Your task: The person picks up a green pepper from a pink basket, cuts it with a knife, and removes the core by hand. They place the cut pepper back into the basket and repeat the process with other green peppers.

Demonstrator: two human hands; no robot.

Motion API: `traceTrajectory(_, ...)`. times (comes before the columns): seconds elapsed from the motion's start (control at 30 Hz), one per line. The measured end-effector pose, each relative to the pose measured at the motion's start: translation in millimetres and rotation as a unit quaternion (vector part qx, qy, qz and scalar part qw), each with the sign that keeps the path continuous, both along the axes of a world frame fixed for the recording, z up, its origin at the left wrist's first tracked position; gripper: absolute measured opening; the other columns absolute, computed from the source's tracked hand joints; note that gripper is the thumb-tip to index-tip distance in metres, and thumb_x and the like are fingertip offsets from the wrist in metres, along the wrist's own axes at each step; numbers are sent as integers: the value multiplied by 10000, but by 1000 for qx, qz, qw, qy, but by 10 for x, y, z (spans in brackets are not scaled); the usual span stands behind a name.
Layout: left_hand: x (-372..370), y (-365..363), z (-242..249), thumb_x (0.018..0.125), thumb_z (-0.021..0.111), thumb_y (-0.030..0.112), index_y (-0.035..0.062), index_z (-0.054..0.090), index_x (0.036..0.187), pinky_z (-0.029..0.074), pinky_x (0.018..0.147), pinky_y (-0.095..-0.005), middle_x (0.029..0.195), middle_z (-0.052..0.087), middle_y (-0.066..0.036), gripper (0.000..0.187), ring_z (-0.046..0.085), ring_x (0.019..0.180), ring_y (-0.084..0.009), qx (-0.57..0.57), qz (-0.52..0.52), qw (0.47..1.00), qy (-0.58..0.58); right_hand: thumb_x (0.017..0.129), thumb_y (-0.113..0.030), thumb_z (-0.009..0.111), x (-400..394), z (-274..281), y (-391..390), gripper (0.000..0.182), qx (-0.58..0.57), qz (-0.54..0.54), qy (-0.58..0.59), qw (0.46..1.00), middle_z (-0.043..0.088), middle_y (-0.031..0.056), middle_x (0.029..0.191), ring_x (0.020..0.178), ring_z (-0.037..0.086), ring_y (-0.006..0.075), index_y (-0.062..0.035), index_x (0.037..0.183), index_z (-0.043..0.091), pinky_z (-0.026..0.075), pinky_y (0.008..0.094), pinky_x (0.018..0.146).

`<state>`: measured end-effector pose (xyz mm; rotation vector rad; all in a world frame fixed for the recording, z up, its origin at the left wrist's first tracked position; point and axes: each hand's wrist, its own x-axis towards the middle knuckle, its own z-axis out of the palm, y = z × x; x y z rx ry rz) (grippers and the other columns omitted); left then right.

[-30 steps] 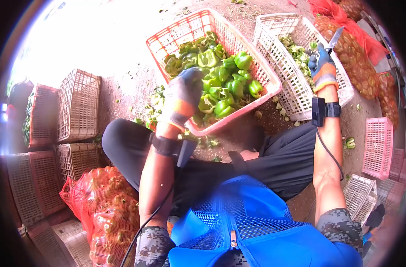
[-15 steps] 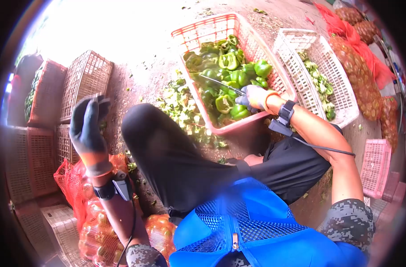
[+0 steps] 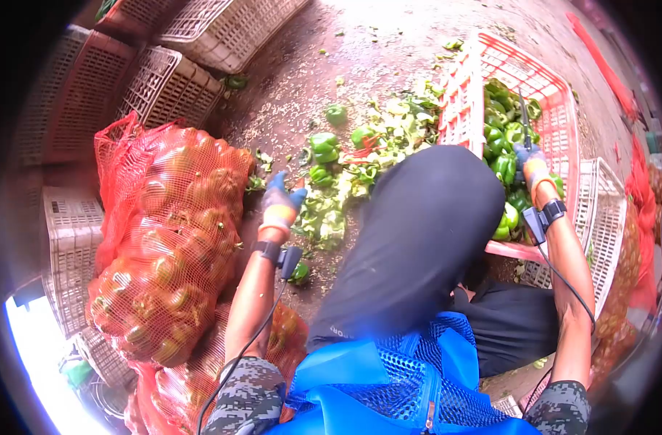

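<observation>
My left hand (image 3: 282, 203), in a grey and orange glove, reaches over the floor between a red mesh sack of peppers (image 3: 175, 239) and the pepper scraps (image 3: 331, 210). Its fingers are apart and hold nothing. On the right, my right hand (image 3: 532, 165) is wrapped round the handle of a knife (image 3: 524, 123), whose blade points away from me over the red and white crate (image 3: 460, 101). Green peppers (image 3: 503, 168), some cut, fill much of that crate. Several whole green peppers (image 3: 324, 147) lie among the scraps on the floor.
Stacked plastic crates (image 3: 173, 87) stand at the upper left, with another white crate (image 3: 73, 225) below them. A white crate (image 3: 608, 217) is beside the red one at right, near more mesh sacks (image 3: 621, 290). My raised knee (image 3: 432, 210) lies between my hands.
The view has swung left, bringing the red sack and floor peppers into fuller sight. My left hand has moved over the floor beside the sack. My right hand still holds the knife.
</observation>
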<state>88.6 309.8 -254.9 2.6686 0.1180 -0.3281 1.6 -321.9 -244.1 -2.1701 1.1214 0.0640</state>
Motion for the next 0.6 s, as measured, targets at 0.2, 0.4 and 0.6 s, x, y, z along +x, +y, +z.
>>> traceTrajectory(0.2, 563, -759, -122, 763, 842, 443, 75, 401, 1485, 513, 986, -477, 1338, 581, -251, 922, 611, 1191, -421, -23, -38, 999, 24, 951, -411, 672, 43, 562, 144, 369, 123, -124, -66, 982, 624, 52, 932, 797, 647, 162, -110, 1158, 624, 574, 310, 589)
traceTrajectory(0.4, 891, -987, -471, 777, 774, 389, 39, 504, 1385, 543, 932, -470, 1151, 692, -244, 751, 681, 1068, -392, -52, -10, 997, 61, 951, -431, 661, -379, 845, -93, 425, 175, -145, -74, 971, 648, 56, 878, 630, 603, 148, -63, 1161, 628, 472, 296, 453)
traceTrajectory(0.6, 988, -554, -466, 893, 690, 309, 14, 593, 1289, 594, 813, -403, 1100, 703, -115, 502, 710, 941, -254, -539, 172, 802, 191, 983, -458, 590, -622, 1526, 583, 380, 124, -130, -92, 979, 535, -18, 661, 417, 417, 96, -94, 1077, 646, 337, 294, 368)
